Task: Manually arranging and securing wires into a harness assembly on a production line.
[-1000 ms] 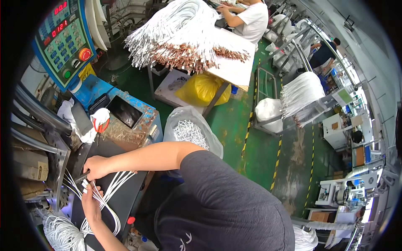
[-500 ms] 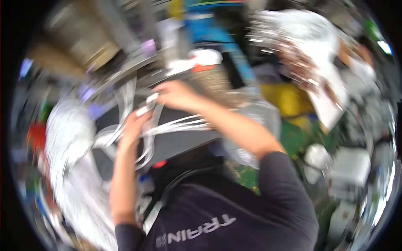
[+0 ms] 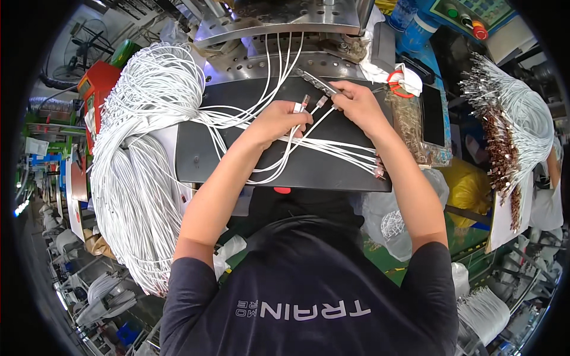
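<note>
Close over the middle of a black work surface (image 3: 199, 161), my left hand (image 3: 281, 123) is closed around white cables, gripping near their ends. Brownish, clear-looking connector ends (image 3: 305, 102) stick up beyond its fingers. My right hand (image 3: 360, 108) pinches a slim grey metal bar (image 3: 317, 82) with small notches, which slants up to the left toward the machine. Just below that bar another connector end (image 3: 321, 101) stands between the hands. More white cables (image 3: 341, 148) lie across the surface under my hands, their connector ends (image 3: 379, 169) at its right edge.
A perforated metal press plate (image 3: 285, 22) stands ahead, with several cables running under it. A large bundle of white cables (image 3: 139, 196) hangs at the left. Copper-ended cables (image 3: 522, 124) hang at the right. A control panel with a red button (image 3: 480, 31) is at the upper right.
The earlier frame is blurred and the view has swung. My hands were close together at the white connectors; now they are apart, and the metal bar shows in my right hand.
</note>
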`<move>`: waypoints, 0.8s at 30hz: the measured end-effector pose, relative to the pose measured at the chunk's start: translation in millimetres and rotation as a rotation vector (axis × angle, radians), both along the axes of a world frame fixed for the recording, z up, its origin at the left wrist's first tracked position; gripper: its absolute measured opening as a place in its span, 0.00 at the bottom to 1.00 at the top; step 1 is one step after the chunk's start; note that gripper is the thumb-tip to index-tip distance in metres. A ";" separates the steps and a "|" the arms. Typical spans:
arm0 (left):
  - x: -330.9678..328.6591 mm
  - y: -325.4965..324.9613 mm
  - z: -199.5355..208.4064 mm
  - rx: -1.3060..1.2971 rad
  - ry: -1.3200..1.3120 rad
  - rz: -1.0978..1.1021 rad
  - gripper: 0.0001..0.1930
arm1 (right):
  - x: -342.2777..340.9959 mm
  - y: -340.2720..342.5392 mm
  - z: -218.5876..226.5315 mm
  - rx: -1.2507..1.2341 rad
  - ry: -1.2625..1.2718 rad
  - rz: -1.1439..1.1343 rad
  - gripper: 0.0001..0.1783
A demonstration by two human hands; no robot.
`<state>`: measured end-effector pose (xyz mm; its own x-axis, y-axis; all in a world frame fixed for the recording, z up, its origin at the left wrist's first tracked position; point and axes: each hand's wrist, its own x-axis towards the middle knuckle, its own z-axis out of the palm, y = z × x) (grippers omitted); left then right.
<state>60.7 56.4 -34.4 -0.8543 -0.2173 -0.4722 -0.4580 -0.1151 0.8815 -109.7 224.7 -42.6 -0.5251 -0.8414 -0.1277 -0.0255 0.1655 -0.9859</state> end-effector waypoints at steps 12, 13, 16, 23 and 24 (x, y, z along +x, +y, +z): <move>10.1 7.4 3.2 0.057 0.109 0.073 0.13 | 0.8 1.1 -0.1 0.036 0.051 0.042 0.18; 9.3 8.6 3.6 0.055 0.119 0.082 0.13 | 0.3 0.4 -0.3 0.029 0.057 0.052 0.18; 5.7 13.8 2.3 0.016 0.126 0.081 0.15 | -0.8 1.4 1.0 0.039 0.061 0.068 0.18; 6.4 -1.6 2.5 0.098 0.049 0.103 0.15 | -6.1 4.3 8.2 0.067 0.021 0.064 0.22; 5.2 -0.1 -1.3 0.060 0.051 0.099 0.15 | -6.0 5.2 4.8 0.063 0.054 0.084 0.22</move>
